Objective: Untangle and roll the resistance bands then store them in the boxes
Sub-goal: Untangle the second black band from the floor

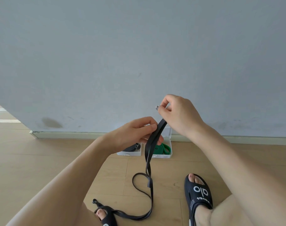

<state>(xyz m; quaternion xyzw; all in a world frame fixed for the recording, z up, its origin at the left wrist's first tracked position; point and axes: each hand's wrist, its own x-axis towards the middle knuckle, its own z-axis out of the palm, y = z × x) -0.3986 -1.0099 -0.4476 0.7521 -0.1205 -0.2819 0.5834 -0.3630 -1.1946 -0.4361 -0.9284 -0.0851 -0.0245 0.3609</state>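
A long black resistance band [149, 162] hangs from both my hands down to the wooden floor, where it loops and trails toward my left foot. My left hand [135, 132] grips the band just below its top. My right hand [178, 115] pinches the band's upper end from above, fingers closed. Behind my hands, against the wall, stand two white boxes: the left box [129, 153] holds a rolled dark band [133, 147], and the right box [165, 155] holds a rolled green band [163, 148].
A grey wall with a pale baseboard [74, 134] runs across close ahead. My feet in black slides [198, 193] rest on the wooden floor, the left one [106, 216] touching the band's trailing loop. A doorway opening shows at far left.
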